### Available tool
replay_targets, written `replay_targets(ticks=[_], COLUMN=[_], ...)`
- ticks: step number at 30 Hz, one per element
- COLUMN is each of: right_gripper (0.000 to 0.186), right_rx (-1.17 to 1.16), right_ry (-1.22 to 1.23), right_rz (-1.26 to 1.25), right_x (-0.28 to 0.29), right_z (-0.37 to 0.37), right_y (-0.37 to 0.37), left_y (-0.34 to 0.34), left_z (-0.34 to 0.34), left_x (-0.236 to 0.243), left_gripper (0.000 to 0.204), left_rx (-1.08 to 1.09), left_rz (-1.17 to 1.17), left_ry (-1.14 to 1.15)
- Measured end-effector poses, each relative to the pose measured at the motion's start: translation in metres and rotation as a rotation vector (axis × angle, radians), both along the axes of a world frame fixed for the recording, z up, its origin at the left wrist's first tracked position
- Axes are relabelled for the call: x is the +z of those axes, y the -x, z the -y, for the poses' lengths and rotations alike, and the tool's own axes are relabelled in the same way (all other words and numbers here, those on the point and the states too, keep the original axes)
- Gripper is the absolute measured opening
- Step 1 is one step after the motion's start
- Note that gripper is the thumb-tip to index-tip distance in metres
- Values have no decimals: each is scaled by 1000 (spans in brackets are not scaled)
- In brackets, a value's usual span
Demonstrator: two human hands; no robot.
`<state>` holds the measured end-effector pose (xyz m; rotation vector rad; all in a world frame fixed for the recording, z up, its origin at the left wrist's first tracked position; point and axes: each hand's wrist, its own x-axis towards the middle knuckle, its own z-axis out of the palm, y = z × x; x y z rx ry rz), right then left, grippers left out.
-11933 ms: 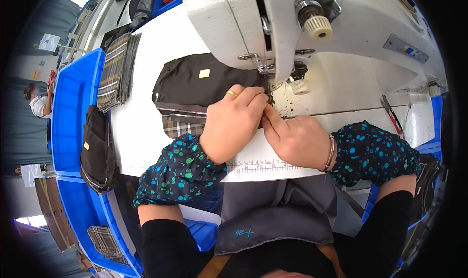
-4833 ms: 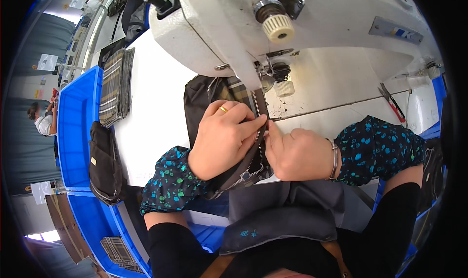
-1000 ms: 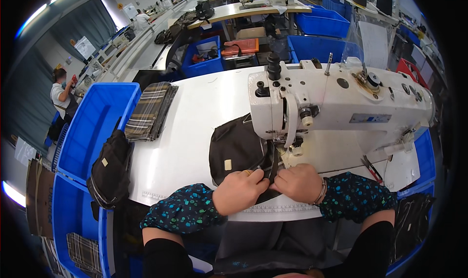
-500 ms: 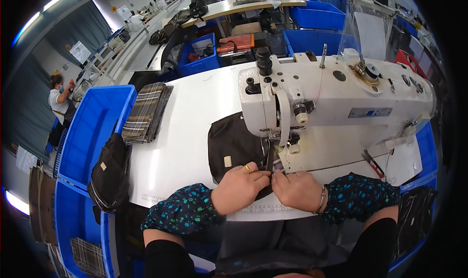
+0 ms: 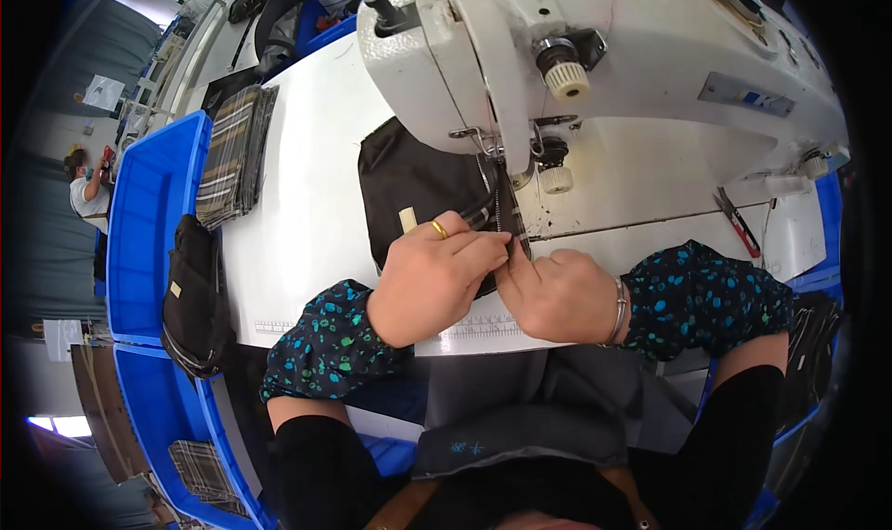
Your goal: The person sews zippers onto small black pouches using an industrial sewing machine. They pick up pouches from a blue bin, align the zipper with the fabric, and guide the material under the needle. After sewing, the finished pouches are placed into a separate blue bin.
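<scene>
A dark brown fabric piece with a small cream tag lies under the needle area of a white sewing machine. Along its right side runs a zipper, with a bit of plaid cloth showing beside it. My left hand, a ring on one finger, is closed and pinches the fabric near the zipper. Touching it at the fingertips, my right hand is also closed, gripping the fabric's near right edge. The fingers hide the exact spot held.
Red-handled thread snips lie right on the white table. Stacked plaid cloth and a dark pouch sit left, beside a blue bin. A ruler strip runs along the front edge. Another person stands far left.
The view has moved closer and tipped downward, so the machine looks larger. The dark strip by the needle has shifted aside, and more of the zipper shows. Both hands still hold the fabric.
</scene>
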<state>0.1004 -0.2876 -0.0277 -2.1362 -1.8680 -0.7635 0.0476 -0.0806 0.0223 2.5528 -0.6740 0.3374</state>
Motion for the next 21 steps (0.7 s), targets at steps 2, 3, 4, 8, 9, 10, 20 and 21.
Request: replay_targets(ticks=[2, 3, 4, 8, 9, 10, 20, 21], right_gripper=[29, 29, 29, 33, 33, 34, 36, 36], right_rx=[3, 12, 21, 5, 10, 15, 46, 48], right_ry=[15, 25, 35, 83, 84, 85, 102, 95], right_rz=[-37, -56, -77, -123, -151, -179, -229, -235], right_x=[0, 1, 2, 9, 14, 16, 15, 15], right_z=[-4, -5, -5, 1, 4, 6, 10, 10], right_y=[1, -1, -1, 6, 8, 11, 20, 20], left_y=[0, -1, -1, -3, -3, -4, -3, -3], left_z=[0, 1, 0, -5, -7, -8, -7, -7], left_x=[0, 0, 0, -4, -7, -10, -9, -10], left_gripper=[22, 21, 20, 18, 19, 20, 20, 19], left_rx=[11, 15, -3, -92, -114, -131, -123, -123], left_rz=[-10, -11, 13, 113, 136, 149, 107, 103], left_ry=[-4, -7, -44, -199, -239, -249, -294, -287])
